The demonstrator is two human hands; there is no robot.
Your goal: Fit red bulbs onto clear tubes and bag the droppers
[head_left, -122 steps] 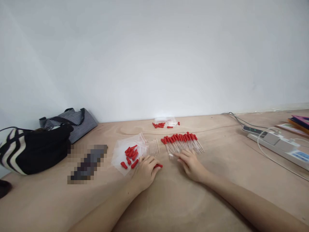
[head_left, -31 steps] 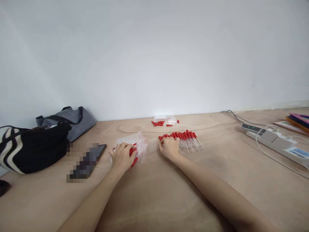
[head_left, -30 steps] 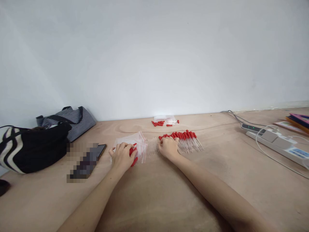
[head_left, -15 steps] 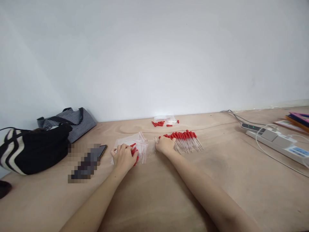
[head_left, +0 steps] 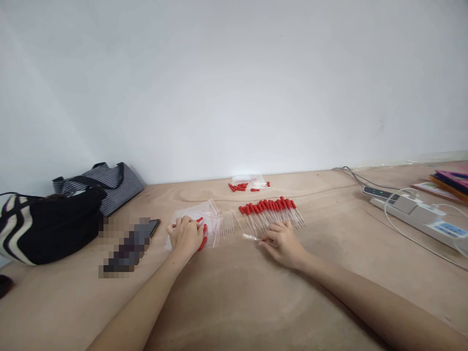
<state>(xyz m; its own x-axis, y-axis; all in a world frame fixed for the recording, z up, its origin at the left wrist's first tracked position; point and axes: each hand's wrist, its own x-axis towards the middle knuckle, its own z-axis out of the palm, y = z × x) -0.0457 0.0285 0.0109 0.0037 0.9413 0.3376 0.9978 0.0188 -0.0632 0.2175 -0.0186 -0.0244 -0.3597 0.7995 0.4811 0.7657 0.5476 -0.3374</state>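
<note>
The right hand (head_left: 285, 245) has its fingers pinched together on one end of a clear dropper tube (head_left: 250, 237), which points leftward just above or on the table (head_left: 226, 302), in front of a slanted row of red-bulbed droppers (head_left: 265, 204). The left hand (head_left: 185, 236) curls over loose red bulbs (head_left: 203, 243) on clear zip bags (head_left: 186, 212); whether its fingers grip one cannot be told. Bare tubes (head_left: 227, 224) lie between the bags and the row.

Before you, the pale-brown wooden tabletop (head_left: 237, 302) carries slanting red-capped clear droppers (head_left: 271, 205), thin clear tubes (head_left: 227, 223), red-lined clear plastic bags (head_left: 199, 210) and a long white power strip (head_left: 446, 228).
</note>
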